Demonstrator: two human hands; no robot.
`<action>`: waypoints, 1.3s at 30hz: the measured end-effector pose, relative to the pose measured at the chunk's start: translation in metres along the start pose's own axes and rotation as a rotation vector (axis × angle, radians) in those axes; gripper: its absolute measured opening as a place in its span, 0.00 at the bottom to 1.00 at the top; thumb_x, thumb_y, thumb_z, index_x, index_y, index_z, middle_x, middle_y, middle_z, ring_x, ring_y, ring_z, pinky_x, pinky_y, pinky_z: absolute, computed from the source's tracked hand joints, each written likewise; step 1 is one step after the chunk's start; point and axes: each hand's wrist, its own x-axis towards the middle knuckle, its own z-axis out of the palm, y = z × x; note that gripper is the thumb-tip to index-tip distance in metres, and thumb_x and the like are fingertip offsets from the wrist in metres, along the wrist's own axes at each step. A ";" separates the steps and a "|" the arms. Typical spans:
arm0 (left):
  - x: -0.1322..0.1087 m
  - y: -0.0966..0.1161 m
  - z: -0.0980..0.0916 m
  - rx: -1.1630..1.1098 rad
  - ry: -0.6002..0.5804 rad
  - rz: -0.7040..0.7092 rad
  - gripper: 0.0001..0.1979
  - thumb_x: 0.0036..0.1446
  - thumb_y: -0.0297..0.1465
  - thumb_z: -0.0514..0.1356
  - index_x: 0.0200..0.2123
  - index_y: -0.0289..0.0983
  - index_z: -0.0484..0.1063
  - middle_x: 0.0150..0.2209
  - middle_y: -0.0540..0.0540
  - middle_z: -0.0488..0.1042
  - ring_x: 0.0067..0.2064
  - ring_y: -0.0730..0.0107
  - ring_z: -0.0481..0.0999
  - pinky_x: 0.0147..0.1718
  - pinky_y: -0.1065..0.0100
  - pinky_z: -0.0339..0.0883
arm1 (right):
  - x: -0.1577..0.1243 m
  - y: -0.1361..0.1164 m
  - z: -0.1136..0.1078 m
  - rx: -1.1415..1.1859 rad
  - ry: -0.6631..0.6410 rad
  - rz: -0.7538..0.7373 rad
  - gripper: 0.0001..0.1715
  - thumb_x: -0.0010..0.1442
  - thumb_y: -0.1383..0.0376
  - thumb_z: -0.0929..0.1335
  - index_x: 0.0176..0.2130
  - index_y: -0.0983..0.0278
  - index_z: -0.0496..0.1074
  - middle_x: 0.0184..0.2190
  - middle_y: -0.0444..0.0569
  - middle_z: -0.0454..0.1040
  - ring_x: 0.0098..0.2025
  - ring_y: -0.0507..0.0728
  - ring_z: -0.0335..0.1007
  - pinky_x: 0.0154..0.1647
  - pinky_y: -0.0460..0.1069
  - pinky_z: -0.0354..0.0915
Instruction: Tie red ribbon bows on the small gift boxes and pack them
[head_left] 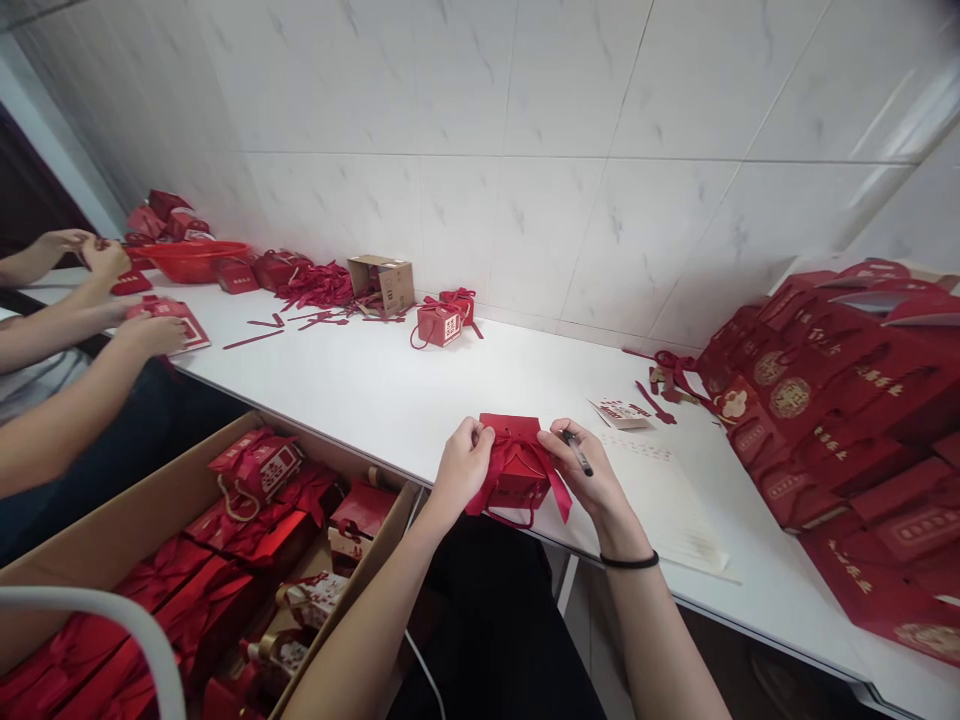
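Observation:
A small red gift box [517, 470] with a red ribbon stands at the near edge of the white table [390, 390]. My left hand [465, 465] pinches the ribbon on the box's left side, fingers closed. My right hand [581, 468] grips the ribbon on the right side and also holds a dark pen [577, 452] between its fingers. A black band circles my right wrist. Ribbon tails [559, 495] hang down over the front of the box.
A sheet of paper [667, 500] and a small card [622, 412] lie right of the box. Stacked red bags [847, 420] fill the right end. A finished red box [439, 323], a cardboard box [386, 282] and ribbons sit far back. Other people's arms [82, 330] work at left. A carton of red boxes [225, 560] stands below.

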 end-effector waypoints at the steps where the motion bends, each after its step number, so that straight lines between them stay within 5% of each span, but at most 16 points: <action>1: 0.000 0.000 0.001 0.001 0.003 -0.004 0.12 0.56 0.34 0.49 0.21 0.40 0.53 0.20 0.55 0.56 0.25 0.73 0.60 0.26 0.70 0.56 | 0.000 0.001 -0.001 0.031 -0.006 0.009 0.24 0.39 0.55 0.76 0.26 0.62 0.61 0.18 0.36 0.56 0.19 0.46 0.53 0.20 0.43 0.54; 8: 0.004 -0.005 -0.006 0.020 -0.057 -0.012 0.11 0.56 0.37 0.50 0.24 0.39 0.57 0.23 0.54 0.59 0.27 0.72 0.64 0.29 0.69 0.60 | -0.003 0.004 -0.009 -0.017 -0.004 -0.023 0.21 0.45 0.54 0.74 0.27 0.63 0.63 0.20 0.39 0.62 0.24 0.49 0.60 0.28 0.45 0.61; 12: 0.010 0.006 -0.026 0.136 -0.013 0.249 0.20 0.53 0.42 0.55 0.46 0.37 0.61 0.44 0.42 0.66 0.47 0.62 0.68 0.46 0.61 0.62 | -0.016 0.007 -0.025 -0.201 0.171 -0.168 0.19 0.54 0.49 0.68 0.29 0.63 0.66 0.25 0.44 0.67 0.30 0.52 0.65 0.37 0.49 0.65; 16: 0.017 0.024 -0.027 0.481 -0.424 0.551 0.34 0.44 0.47 0.62 0.55 0.46 0.60 0.58 0.41 0.57 0.61 0.48 0.52 0.59 0.47 0.44 | -0.029 0.020 -0.037 -0.363 0.358 -0.192 0.21 0.56 0.48 0.65 0.29 0.63 0.65 0.26 0.46 0.68 0.30 0.54 0.66 0.34 0.49 0.65; 18: 0.018 0.027 -0.019 0.619 -0.571 0.547 0.39 0.40 0.49 0.64 0.56 0.47 0.59 0.60 0.40 0.55 0.62 0.42 0.49 0.57 0.41 0.43 | -0.033 0.028 -0.039 -0.482 0.363 -0.170 0.22 0.55 0.46 0.64 0.29 0.63 0.64 0.25 0.47 0.69 0.28 0.55 0.67 0.32 0.49 0.64; 20: 0.016 0.023 -0.014 0.659 -0.592 0.557 0.40 0.41 0.48 0.64 0.58 0.45 0.57 0.60 0.38 0.55 0.61 0.42 0.51 0.56 0.42 0.49 | -0.033 0.034 -0.041 -0.632 0.333 -0.156 0.23 0.53 0.45 0.63 0.30 0.63 0.65 0.25 0.49 0.71 0.27 0.56 0.67 0.30 0.49 0.63; 25: 0.003 -0.004 -0.037 0.342 -0.292 0.443 0.39 0.45 0.46 0.63 0.59 0.40 0.57 0.59 0.36 0.58 0.60 0.48 0.54 0.58 0.49 0.51 | -0.028 0.041 -0.044 -0.927 0.186 -0.153 0.22 0.49 0.45 0.62 0.31 0.61 0.67 0.25 0.50 0.74 0.25 0.58 0.69 0.27 0.49 0.62; 29: -0.017 -0.034 -0.092 -0.473 -0.015 0.117 0.38 0.50 0.46 0.60 0.60 0.36 0.54 0.56 0.36 0.64 0.56 0.50 0.65 0.56 0.48 0.55 | -0.028 0.040 -0.046 -1.002 0.179 -0.134 0.20 0.46 0.47 0.61 0.29 0.59 0.67 0.26 0.50 0.75 0.28 0.60 0.71 0.27 0.50 0.63; 33: -0.058 -0.057 -0.150 -1.127 -0.015 -0.167 0.30 0.58 0.42 0.50 0.62 0.38 0.52 0.56 0.37 0.66 0.53 0.52 0.70 0.52 0.48 0.61 | -0.030 0.037 -0.045 -1.026 0.162 -0.085 0.22 0.42 0.45 0.61 0.29 0.58 0.68 0.27 0.49 0.76 0.29 0.63 0.72 0.27 0.52 0.65; 36: -0.094 -0.066 -0.176 -1.169 0.087 -0.165 0.25 0.60 0.32 0.48 0.61 0.41 0.55 0.55 0.41 0.68 0.51 0.60 0.73 0.50 0.57 0.66 | -0.028 0.038 -0.047 -1.030 0.171 -0.079 0.23 0.38 0.44 0.62 0.27 0.57 0.69 0.27 0.49 0.76 0.29 0.65 0.73 0.27 0.55 0.66; 39: -0.122 -0.073 -0.185 -0.940 0.192 -0.153 0.24 0.57 0.28 0.49 0.57 0.45 0.61 0.52 0.46 0.71 0.50 0.63 0.74 0.47 0.59 0.68 | -0.020 0.053 -0.060 -1.078 0.157 -0.182 0.20 0.39 0.45 0.63 0.25 0.56 0.69 0.22 0.49 0.75 0.23 0.64 0.71 0.20 0.55 0.64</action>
